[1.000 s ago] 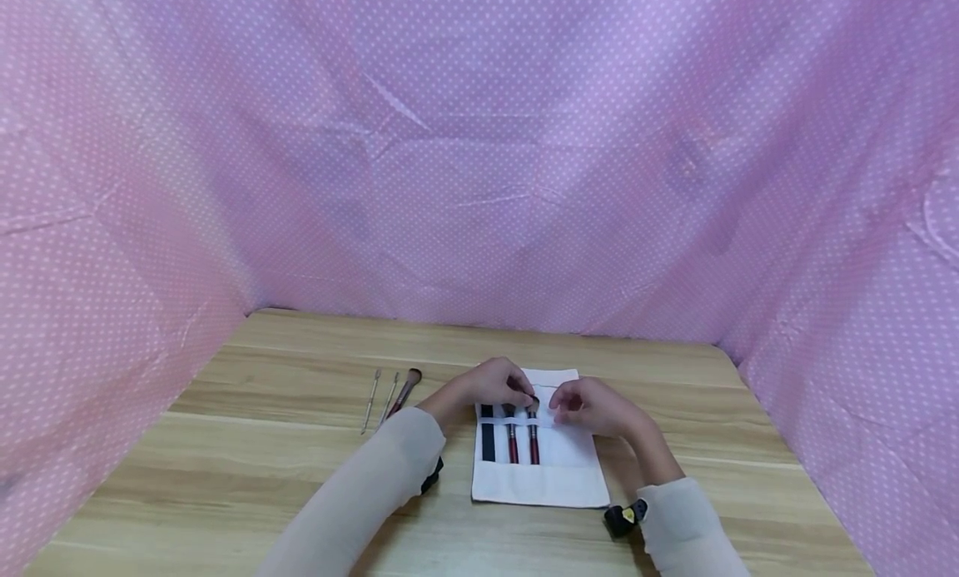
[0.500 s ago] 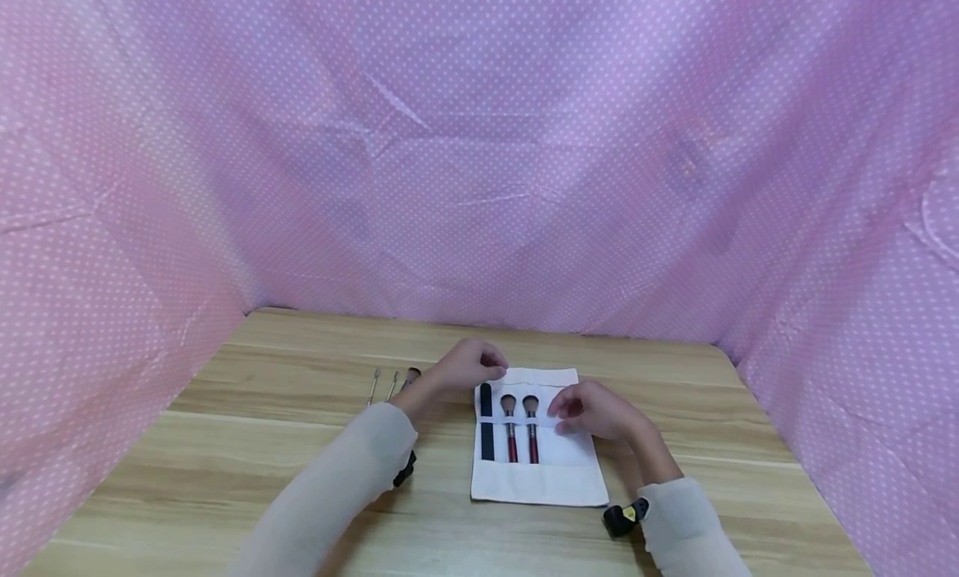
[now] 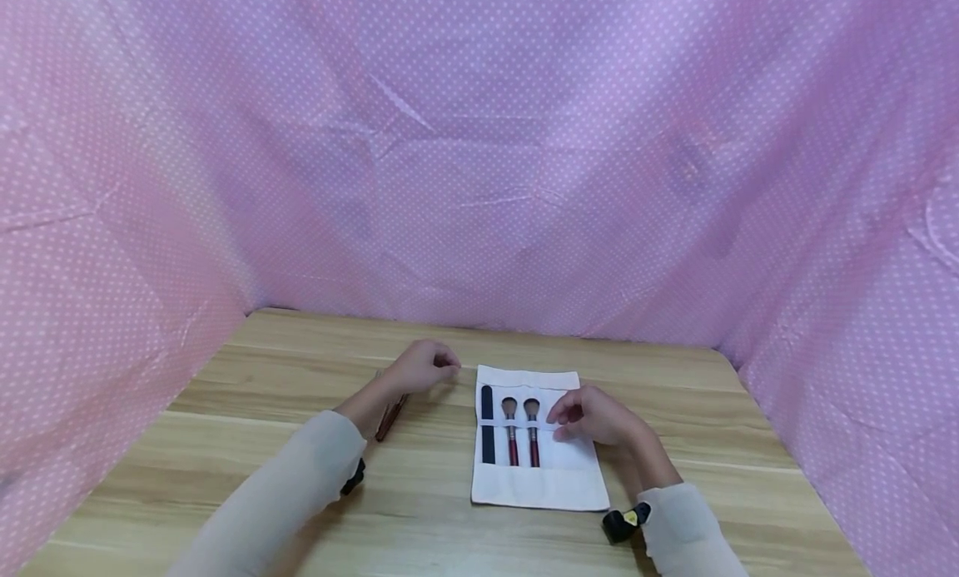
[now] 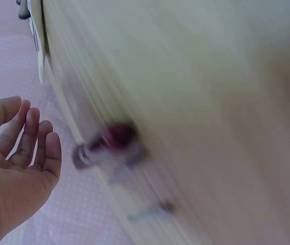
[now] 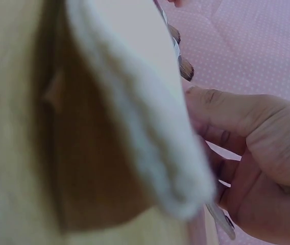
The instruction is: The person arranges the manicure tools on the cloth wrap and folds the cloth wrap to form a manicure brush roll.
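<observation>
A white cloth brush roll lies spread on the table. Under its band sit a black flat strip and two makeup brushes with red handles, the left brush beside the right brush. My right hand rests at the roll's right side, fingers loosely bent. In the right wrist view, the thumb lies by the roll's edge. My left hand is over the table left of the roll, holding nothing. Below it, a loose red-handled brush and a thin metal tool are blurred.
Beneath the left forearm, the loose brush's handle shows partly; the metal tools beside it are mostly hidden. The wooden table extends around the roll. Pink dotted cloth hangs behind and at both sides.
My left hand has left the brush heads in the roll and moved left toward the loose brush and metal tools, now covering them partly. The right hand has barely moved.
</observation>
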`<move>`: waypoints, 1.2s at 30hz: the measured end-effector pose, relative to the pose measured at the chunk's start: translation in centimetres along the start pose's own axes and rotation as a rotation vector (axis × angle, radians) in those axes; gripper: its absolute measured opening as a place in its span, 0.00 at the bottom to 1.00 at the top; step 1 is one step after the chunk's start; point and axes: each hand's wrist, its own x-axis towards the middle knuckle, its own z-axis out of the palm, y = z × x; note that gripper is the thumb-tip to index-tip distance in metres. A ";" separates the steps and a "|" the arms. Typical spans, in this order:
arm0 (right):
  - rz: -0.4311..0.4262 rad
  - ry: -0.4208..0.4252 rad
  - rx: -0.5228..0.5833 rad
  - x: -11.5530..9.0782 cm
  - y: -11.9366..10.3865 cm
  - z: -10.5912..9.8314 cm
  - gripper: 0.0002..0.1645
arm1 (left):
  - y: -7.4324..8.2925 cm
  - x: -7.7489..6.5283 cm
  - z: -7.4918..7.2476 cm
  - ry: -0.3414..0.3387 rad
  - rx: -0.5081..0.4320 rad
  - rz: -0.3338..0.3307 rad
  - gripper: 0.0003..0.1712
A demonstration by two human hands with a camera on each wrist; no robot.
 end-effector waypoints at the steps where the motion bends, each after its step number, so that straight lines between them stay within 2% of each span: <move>1: 0.002 0.001 0.001 0.0 0.0 0.0 0.08 | -0.3 -0.3 -0.3 0.003 0.002 -0.006 0.05; 3: 0.004 0.004 -0.003 0.0 0.0 0.0 0.08 | -0.8 -0.8 -0.9 0.007 0.002 -0.010 0.05; 11: 0.002 0.006 -0.011 0.0 0.0 0.2 0.07 | -3.1 -2.9 -3.1 -0.002 0.058 0.042 0.05; 17: 0.012 0.005 0.010 0.1 0.3 0.3 0.07 | -4.0 -4.2 -3.7 -0.036 0.040 0.045 0.07; 24: 0.019 0.007 0.010 0.1 0.4 0.3 0.07 | -3.4 -5.1 -3.1 -0.075 0.042 0.023 0.15; 31: 0.001 0.002 0.013 0.2 0.3 0.2 0.08 | -2.7 -4.9 -1.7 -0.092 0.076 0.041 0.23; 36: 0.012 -0.002 0.018 0.2 0.1 0.1 0.07 | -2.1 -4.7 -1.1 -0.090 0.099 0.059 0.23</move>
